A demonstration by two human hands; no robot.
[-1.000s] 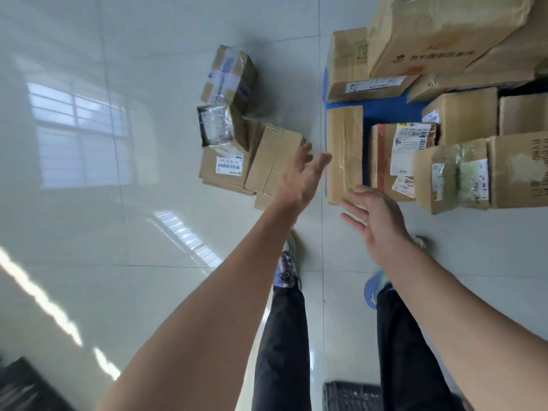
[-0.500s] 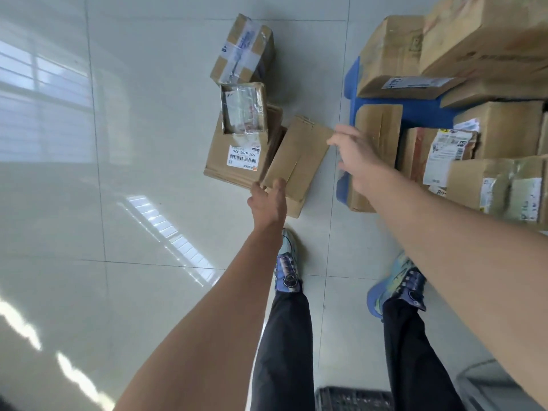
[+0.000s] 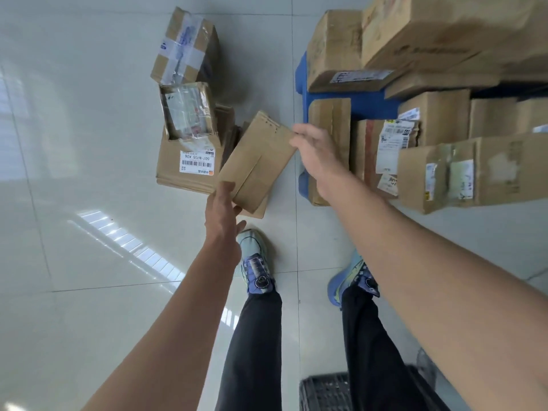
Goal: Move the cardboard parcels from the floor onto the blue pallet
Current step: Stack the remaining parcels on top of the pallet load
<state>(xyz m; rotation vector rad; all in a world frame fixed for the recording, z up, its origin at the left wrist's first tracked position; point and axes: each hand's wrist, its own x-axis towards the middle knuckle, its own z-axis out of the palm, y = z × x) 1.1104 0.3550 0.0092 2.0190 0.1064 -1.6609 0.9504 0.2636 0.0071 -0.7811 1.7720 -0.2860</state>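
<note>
A plain flat cardboard parcel is tilted up off the floor between my hands. My left hand grips its near lower corner and my right hand holds its far right edge. Left of it a wide parcel with a barcode label lies on the floor, a torn plastic-wrapped parcel on top of it. A taped parcel sits behind those. The blue pallet at the right carries several stacked cardboard parcels.
My two feet in blue shoes stand on glossy white floor tiles just below the lifted parcel. A dark slatted plastic crate sits at the bottom edge behind my legs. Parcels overhang the pallet's near side at right.
Both hands came down from the air onto the flat parcel. Its right side has since lifted and it tilts more steeply than half a second ago.
</note>
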